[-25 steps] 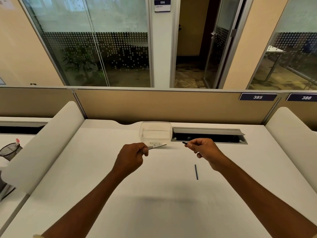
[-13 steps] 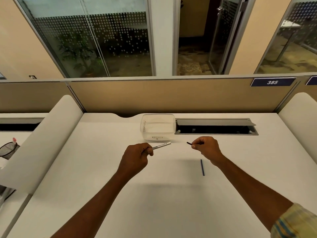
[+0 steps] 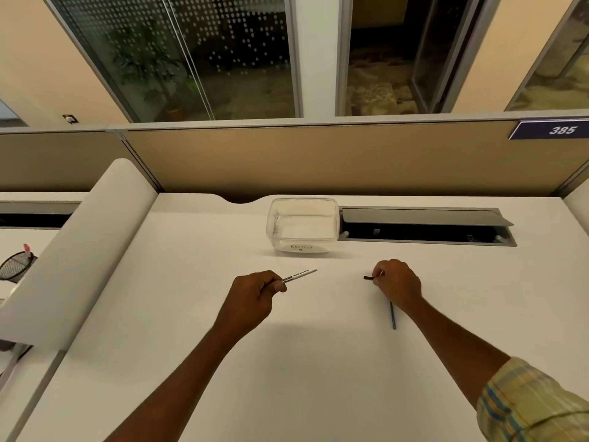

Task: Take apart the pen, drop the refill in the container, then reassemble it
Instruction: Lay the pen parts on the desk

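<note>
Gripping the white pen barrel (image 3: 299,275), the left hand (image 3: 255,298) hovered over the table (image 3: 191,314). The right hand (image 3: 396,283) pinched a small dark pen piece (image 3: 368,277) low at the surface. A thin dark refill (image 3: 392,315) lay just beside that wrist, well short of the clear container (image 3: 302,224).

Desk (image 3: 287,362) bare between the 2 hands — open lane straight to the clear container (image 3: 302,224). Thin refill (image 3: 392,317) lies under the right wrist. Open cable hatch (image 3: 424,226) just right of container; partition (image 3: 318,161) blocks behind.
</note>
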